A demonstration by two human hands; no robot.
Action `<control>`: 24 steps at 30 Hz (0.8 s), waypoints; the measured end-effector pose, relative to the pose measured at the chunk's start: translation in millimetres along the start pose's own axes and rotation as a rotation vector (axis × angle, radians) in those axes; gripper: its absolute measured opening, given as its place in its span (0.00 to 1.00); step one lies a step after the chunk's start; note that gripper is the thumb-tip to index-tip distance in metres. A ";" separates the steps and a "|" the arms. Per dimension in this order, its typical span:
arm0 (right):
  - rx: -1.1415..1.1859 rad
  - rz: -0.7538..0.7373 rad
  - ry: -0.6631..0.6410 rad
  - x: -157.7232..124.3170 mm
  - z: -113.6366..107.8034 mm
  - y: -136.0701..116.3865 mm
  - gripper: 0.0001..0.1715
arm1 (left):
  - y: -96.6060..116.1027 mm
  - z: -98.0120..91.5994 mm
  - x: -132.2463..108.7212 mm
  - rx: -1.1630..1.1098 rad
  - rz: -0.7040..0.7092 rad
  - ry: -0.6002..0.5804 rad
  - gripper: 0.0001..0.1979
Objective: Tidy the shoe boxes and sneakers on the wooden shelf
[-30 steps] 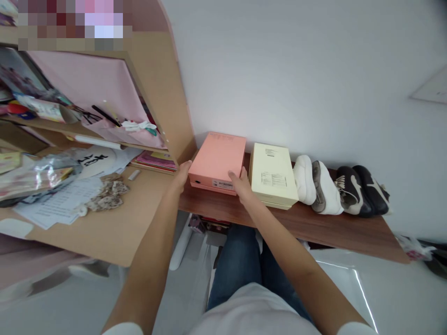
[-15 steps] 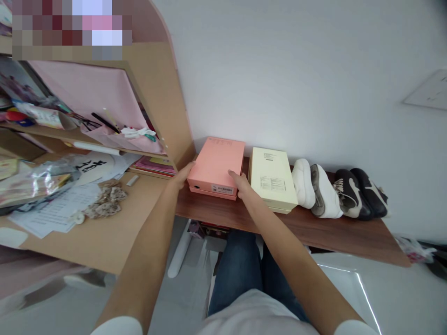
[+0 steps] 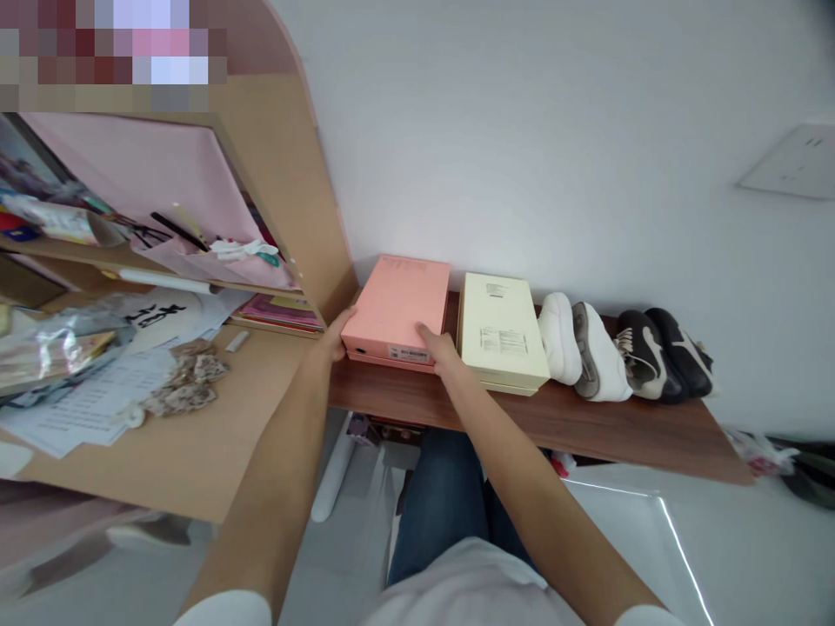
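A pink lidded shoebox (image 3: 403,300) lies on the dark wooden shelf top (image 3: 391,391), close to the wall. My left hand (image 3: 336,337) grips its left front corner. At the right front corner, my right hand (image 3: 438,349) holds the box with the thumb on the lid; its other fingers are hidden along the side. A barcode label shows on the box's front face. Just right of my right hand sits a pale yellow shoebox (image 3: 502,326), apart from the pink one.
White shoes (image 3: 597,356) and black shoes (image 3: 658,356) stand right of the yellow box. On the left, a desk (image 3: 261,409) carries papers, a plastic bag and a scrunchie-like cloth (image 3: 189,378); its upright side panel borders the shelf. A wall socket (image 3: 792,165) is at right.
The whole view has shifted slightly, so most things appear further left. Both hands keep their hold on the pink shoebox, which stays in about the same place on the shelf.
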State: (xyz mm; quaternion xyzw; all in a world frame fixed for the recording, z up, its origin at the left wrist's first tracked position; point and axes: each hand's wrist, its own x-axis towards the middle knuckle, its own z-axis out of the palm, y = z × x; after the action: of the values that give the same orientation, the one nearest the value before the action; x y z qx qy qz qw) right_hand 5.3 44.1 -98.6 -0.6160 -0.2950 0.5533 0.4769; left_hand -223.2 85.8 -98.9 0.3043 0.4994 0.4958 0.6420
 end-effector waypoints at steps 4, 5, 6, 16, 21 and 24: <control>-0.063 -0.015 0.040 -6.1 -1.8 0.3 0.63 | 1.4 2.0 -2.7 -0.004 -0.067 -0.025 0.24; -0.070 -0.040 0.033 -8.1 -2.6 1.0 0.65 | 3.8 2.2 -3.4 0.004 -0.075 -0.028 0.24; -0.073 -0.067 0.022 -10.3 -3.5 2.0 0.67 | 6.8 2.0 -4.2 0.016 -0.078 -0.032 0.24; -0.066 -0.261 -0.139 -31.4 -1.2 0.9 0.70 | 50.3 -17.1 -22.7 0.174 -0.115 0.010 0.18; -0.438 -0.270 -0.132 -39.9 -0.7 -13.5 0.58 | 65.7 -9.3 -34.6 0.266 -0.106 -0.001 0.13; -0.558 -0.286 -0.161 -44.7 0.0 -33.6 0.56 | 73.2 3.7 -43.5 0.288 -0.056 -0.026 0.14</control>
State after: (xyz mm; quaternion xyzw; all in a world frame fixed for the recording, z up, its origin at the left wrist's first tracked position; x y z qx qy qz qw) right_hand 1.3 16.7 -50.0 -0.6294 -0.5557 0.4255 0.3377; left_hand -244.5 69.0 -18.2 0.3857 0.5654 0.3966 0.6117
